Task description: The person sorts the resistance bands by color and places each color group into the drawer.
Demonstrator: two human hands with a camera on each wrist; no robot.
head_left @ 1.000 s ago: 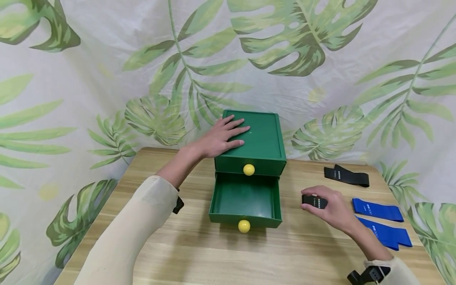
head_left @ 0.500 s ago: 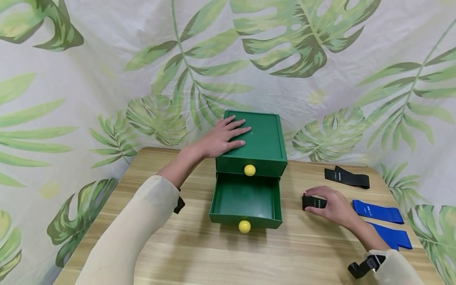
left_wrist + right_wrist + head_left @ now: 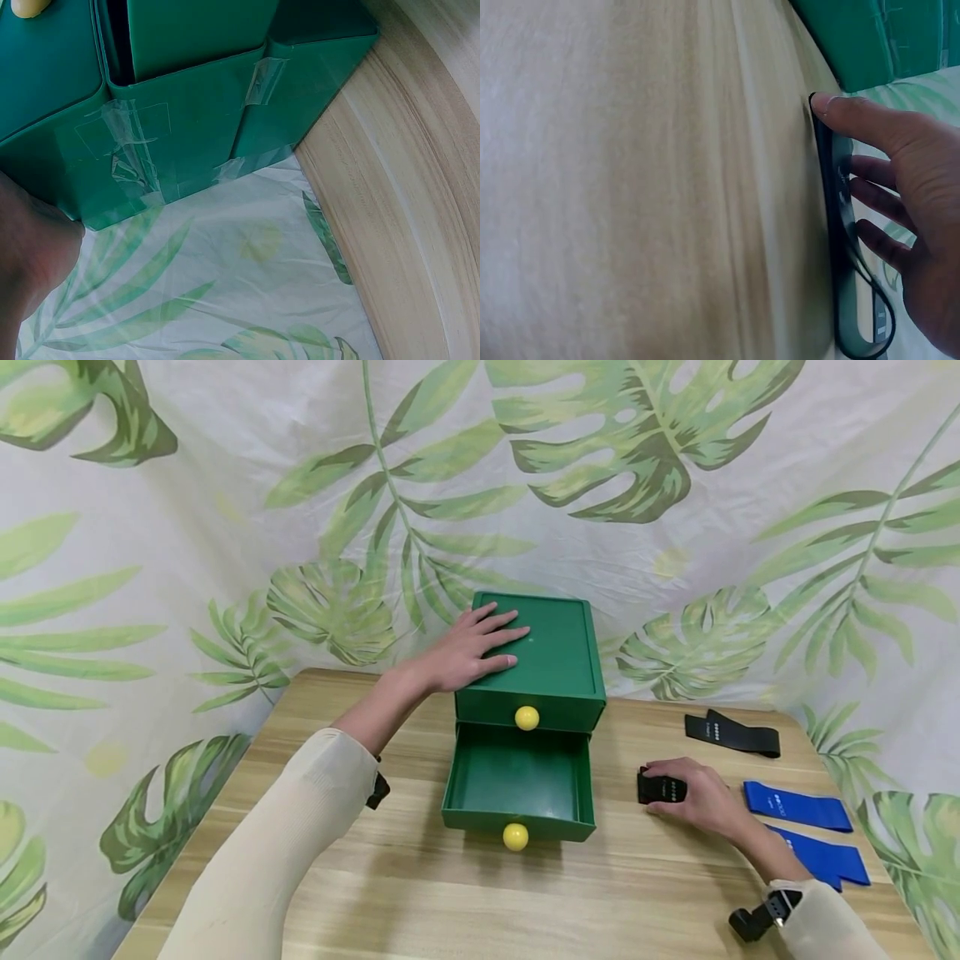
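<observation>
A green two-drawer box (image 3: 558,643) stands at the table's back, its lower drawer (image 3: 517,777) pulled out with nothing inside. My left hand (image 3: 472,652) lies flat on its top with fingers spread; in the left wrist view only part of that hand (image 3: 34,247) shows beside the box's taped side (image 3: 187,127). To the right of the drawer, my right hand (image 3: 697,793) pinches a folded black resistance band (image 3: 660,787) low over the table. The right wrist view has the thumb at one end of the band (image 3: 831,202) and the fingers along its far side.
Another black band (image 3: 731,733) lies folded at the back right of the wooden table (image 3: 420,902). Two blue bands (image 3: 798,806) lie beside the right forearm, the nearer partly covered by it. Yellow knobs (image 3: 515,837) stick out from both drawers. A leaf-print cloth (image 3: 225,527) hangs behind.
My right hand has come down slightly with the black band, and its fingers have shifted along it. The left hand stays on the box, and the drawer has not moved.
</observation>
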